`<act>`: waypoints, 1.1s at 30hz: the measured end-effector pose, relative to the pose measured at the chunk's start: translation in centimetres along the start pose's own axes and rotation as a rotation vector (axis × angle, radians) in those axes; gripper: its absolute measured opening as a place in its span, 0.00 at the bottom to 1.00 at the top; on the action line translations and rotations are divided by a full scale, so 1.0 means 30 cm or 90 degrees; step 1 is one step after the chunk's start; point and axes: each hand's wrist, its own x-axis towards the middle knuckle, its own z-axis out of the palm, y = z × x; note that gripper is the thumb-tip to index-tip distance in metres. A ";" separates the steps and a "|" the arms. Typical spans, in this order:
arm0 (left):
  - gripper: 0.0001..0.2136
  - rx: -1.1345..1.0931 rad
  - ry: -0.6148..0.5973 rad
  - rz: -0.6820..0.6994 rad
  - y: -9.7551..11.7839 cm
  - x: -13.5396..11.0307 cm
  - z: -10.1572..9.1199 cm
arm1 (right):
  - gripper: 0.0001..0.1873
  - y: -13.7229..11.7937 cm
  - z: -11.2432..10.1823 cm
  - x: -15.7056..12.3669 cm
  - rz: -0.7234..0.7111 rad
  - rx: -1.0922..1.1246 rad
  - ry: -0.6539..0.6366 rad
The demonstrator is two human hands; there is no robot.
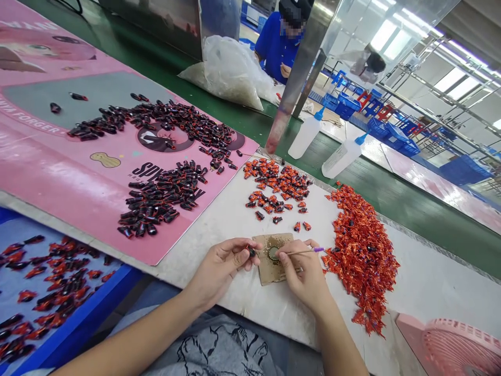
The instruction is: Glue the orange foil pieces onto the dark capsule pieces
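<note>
My left hand (225, 263) pinches a small black-and-orange plastic piece (250, 251) between thumb and fingers. A thin stick with a purple end (309, 251) is gripped in my right hand (301, 274), its other end hidden by the fingers. These fingers are close to a small round dish (273, 254) that looks like a bottle cap, on a stained piece of cardboard (270, 274). Beyond the cardboard lies a group of orange-and-black pieces (279, 180). To the right is a heap of shiny orange pieces (364, 256).
Black pieces (164, 193) lie on a pink printed mat (58, 172) at left. A blue tray (90, 308) holds more pieces. Two white bottles (305, 137) lie beyond a metal post (291, 78). A pink fan (457, 339) stands at right. A person in blue (272, 44) sits opposite.
</note>
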 end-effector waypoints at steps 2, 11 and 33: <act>0.15 0.001 0.001 -0.008 0.002 -0.002 -0.001 | 0.12 -0.007 0.002 0.002 -0.003 0.023 0.024; 0.16 0.047 -0.034 -0.055 0.001 0.001 0.020 | 0.12 -0.046 -0.013 -0.003 -0.025 0.260 0.167; 0.15 0.067 -0.083 -0.091 -0.005 0.004 0.016 | 0.10 -0.072 0.006 0.002 -0.150 0.196 0.080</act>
